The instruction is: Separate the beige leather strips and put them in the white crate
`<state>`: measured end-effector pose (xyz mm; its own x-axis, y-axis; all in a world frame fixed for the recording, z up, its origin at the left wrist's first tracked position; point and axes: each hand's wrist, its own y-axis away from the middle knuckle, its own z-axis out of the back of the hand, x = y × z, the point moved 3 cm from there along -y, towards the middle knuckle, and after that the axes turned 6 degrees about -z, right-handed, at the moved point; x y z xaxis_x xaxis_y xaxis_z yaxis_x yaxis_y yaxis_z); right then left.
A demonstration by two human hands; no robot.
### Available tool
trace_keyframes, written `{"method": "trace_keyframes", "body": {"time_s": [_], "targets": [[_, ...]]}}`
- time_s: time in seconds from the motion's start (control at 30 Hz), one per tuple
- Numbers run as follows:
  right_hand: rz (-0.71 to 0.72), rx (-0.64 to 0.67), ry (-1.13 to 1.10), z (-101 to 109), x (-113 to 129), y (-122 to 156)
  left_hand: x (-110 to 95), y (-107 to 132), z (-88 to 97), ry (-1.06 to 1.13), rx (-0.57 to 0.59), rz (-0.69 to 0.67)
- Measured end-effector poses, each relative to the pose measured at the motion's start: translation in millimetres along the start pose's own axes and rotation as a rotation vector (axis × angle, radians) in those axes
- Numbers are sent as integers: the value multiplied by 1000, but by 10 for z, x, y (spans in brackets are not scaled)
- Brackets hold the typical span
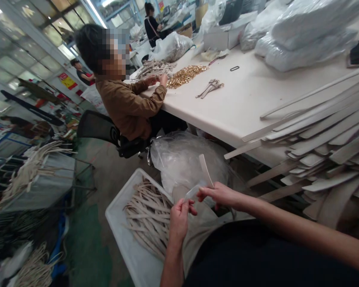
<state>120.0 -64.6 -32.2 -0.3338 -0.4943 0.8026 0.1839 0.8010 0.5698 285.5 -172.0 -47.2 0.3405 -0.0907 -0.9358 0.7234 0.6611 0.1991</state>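
Observation:
Over my lap, my left hand (180, 217) pinches one part of a pale beige strap (207, 171) between thumb and fingers. To its right, my right hand (219, 195) is closed on the strap, and one end sticks up above the fingers. A pale, blurred stretch lies between the two hands; whether it is the same strap I cannot tell. Below and left of my hands stands a white plastic bin (115, 211) with many beige straps (146, 215) in it. A thick pile of wider straps (326, 143) overhangs the table edge at right.
A co-worker in a brown jacket (128, 107) sits at the white table (227, 103), hands near gold metal pieces (187, 75). A clear plastic bag (188, 155) bulges under the table edge. Wrapped bundles (305, 36) lie at the back right. More straps hang over a rack (48, 179) at left.

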Motion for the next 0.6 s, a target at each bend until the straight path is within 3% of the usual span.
{"method": "trace_keyframes", "body": {"time_s": [0.1,0.3,0.6], "targets": [[-11,28,-37,-152,86,-75,-49,100,41,38,-22,-14],[52,-70,-109,-236,401,-200,-37,207,149,27,-39,-46],[329,-285,-59,-15,1296,-182,204,245,359,43,-30,28]]}}
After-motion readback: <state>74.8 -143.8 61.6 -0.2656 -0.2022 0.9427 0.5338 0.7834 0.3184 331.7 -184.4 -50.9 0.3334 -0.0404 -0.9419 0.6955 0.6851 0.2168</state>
